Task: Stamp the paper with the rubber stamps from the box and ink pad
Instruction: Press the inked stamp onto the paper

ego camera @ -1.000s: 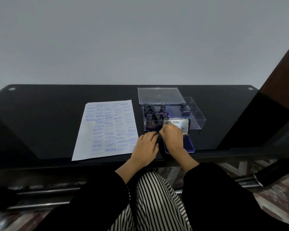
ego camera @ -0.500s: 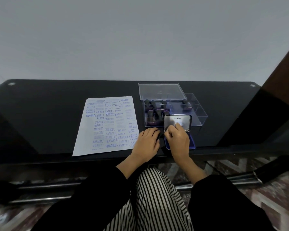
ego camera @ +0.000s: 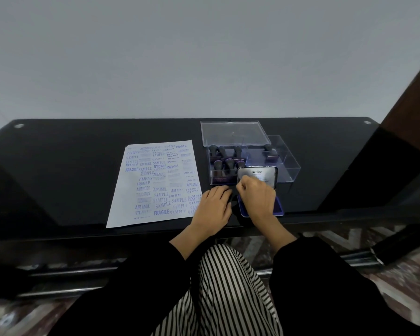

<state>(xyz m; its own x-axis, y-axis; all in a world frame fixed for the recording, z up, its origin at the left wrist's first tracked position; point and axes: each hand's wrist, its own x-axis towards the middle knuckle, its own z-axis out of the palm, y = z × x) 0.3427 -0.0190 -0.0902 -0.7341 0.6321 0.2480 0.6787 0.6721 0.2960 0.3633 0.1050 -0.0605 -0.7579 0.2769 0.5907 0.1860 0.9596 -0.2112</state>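
Note:
A white paper [ego camera: 155, 183], covered with blue stamp prints, lies left of centre on the black table. Behind my hands a clear plastic box [ego camera: 290, 170] holds several dark-handled rubber stamps [ego camera: 224, 163]. The blue ink pad [ego camera: 277, 209] sits at the near table edge with its silver lid [ego camera: 264, 174] standing upright. My right hand [ego camera: 257, 198] lies over the pad, its fingertips pinched at the lid's lower left corner. My left hand [ego camera: 212, 209] rests palm down on the table against the pad's left side. No stamp shows in either hand.
The box's clear cover [ego camera: 230, 133] leans on the box's rear left. The glass table's [ego camera: 58, 166] front edge runs just under my wrists. A dark wooden post [ego camera: 412, 103] stands at the right. My lap fills the lower view.
The view has shifted slightly. Both hands stay at the ink pad; my right hand has slid a little forward on it. The lid remains upright.

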